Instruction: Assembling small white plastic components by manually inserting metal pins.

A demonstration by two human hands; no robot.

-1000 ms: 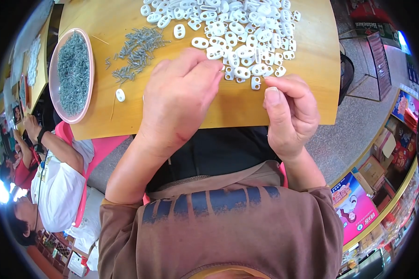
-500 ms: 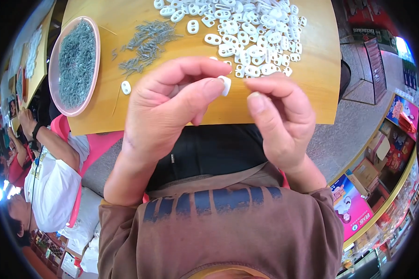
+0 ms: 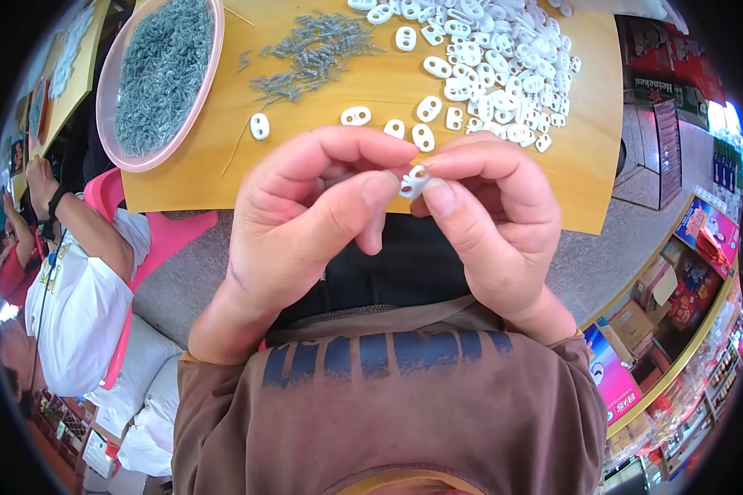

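Observation:
A small white plastic two-hole cord lock [image 3: 414, 181] sits between my two hands, above the table's near edge. My left hand [image 3: 293, 214] is closed, its thumb and forefinger pinching the piece from the left. On the other side, my right hand [image 3: 504, 219] is closed too, with thumb and forefinger on the piece's right end. My fingertips hide part of it, and I cannot make out whether a spring is also held. Just beyond my fingers lie a few loose cord locks [image 3: 423, 137], with a large heap of them [image 3: 512, 62] at the far right.
Loose metal springs [image 3: 318, 54] are piled on the yellow table [image 3: 182, 191]. A pink oval tray [image 3: 215, 62] full of springs stands at the left. One cord lock [image 3: 259, 126] lies apart near a thin stick [image 3: 235, 148]. Another person [image 3: 82, 280] sits on the left.
My right hand has moved left to meet my left hand and now grips the cord lock too. The piece has turned, showing its holes. The view has shifted, so the table things appear displaced.

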